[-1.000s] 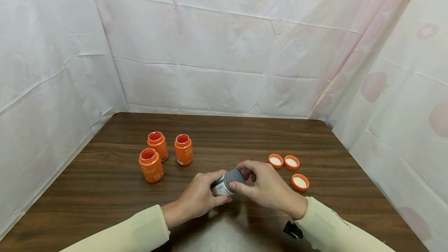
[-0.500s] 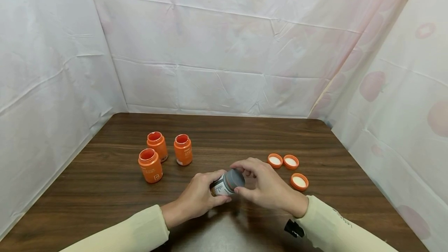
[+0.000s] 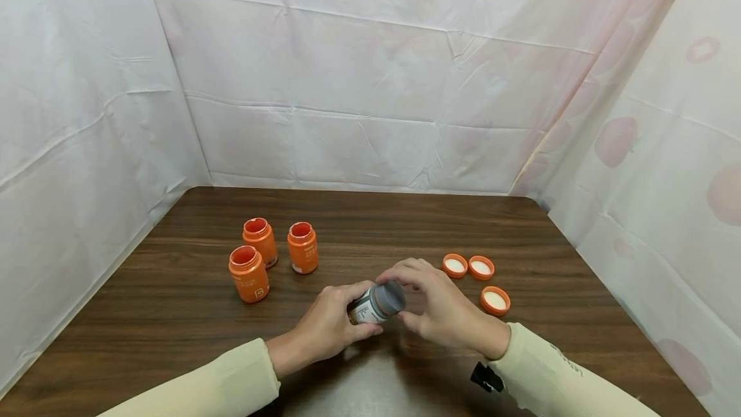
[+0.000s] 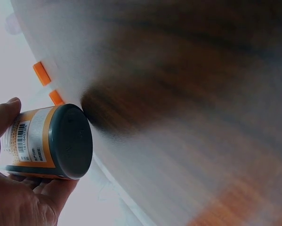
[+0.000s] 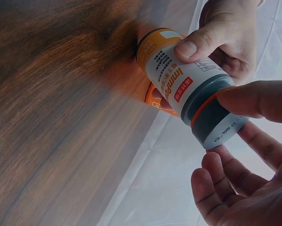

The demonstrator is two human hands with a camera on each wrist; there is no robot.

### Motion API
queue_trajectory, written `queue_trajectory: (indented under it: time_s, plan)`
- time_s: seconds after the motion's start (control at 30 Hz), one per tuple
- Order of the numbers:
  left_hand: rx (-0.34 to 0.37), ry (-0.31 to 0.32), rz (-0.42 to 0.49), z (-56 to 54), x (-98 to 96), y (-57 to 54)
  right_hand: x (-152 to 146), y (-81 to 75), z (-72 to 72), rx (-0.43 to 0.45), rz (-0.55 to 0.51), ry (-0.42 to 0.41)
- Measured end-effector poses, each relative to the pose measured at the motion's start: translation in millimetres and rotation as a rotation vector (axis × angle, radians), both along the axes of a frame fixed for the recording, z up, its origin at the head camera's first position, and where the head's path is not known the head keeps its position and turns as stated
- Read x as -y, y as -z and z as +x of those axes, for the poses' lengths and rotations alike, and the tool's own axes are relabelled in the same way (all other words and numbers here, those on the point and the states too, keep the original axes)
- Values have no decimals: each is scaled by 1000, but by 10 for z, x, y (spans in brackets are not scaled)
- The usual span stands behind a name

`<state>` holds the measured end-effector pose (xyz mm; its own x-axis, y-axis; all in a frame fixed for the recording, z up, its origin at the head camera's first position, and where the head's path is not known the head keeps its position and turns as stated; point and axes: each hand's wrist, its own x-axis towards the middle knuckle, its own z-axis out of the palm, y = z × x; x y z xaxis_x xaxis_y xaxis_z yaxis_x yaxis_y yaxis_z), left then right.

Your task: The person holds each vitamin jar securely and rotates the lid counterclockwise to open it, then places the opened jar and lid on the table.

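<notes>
My left hand grips a small pill bottle around its body, tilted above the table. The bottle has an orange and white label with a dark base, which faces the left wrist camera. A grey cap sits on its mouth, with a thin orange band between cap and shoulder. My right hand holds that cap at its edges between thumb and fingers; the ring and little fingers curl free of it. Whether the cap is loose, I cannot tell.
Three uncapped orange bottles stand on the left: back, front and right. Three orange caps, a left one, a right one and a near one, lie white lining up on the brown table.
My right thumb and fingers have shifted round the grey cap, the thumb sliding off its near face to the lower right edge. The left hand and bottle have hardly moved.
</notes>
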<state>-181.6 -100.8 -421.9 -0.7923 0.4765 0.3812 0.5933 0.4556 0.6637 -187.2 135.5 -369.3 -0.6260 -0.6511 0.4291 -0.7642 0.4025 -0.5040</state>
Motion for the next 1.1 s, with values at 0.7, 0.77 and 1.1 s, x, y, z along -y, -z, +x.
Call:
queue_trajectory:
  time_s: [0.7, 0.77, 1.1]
  plan:
    - [19, -3, -12, 2, -2, -10, 79, -9, 55, 112, 29, 288]
    - [19, -3, -10, 4, 0, -11, 86, -3, 55, 125, 41, 302]
    - [21, 10, -1, 9, 5, -16, 104, -11, 48, 174, 51, 309]
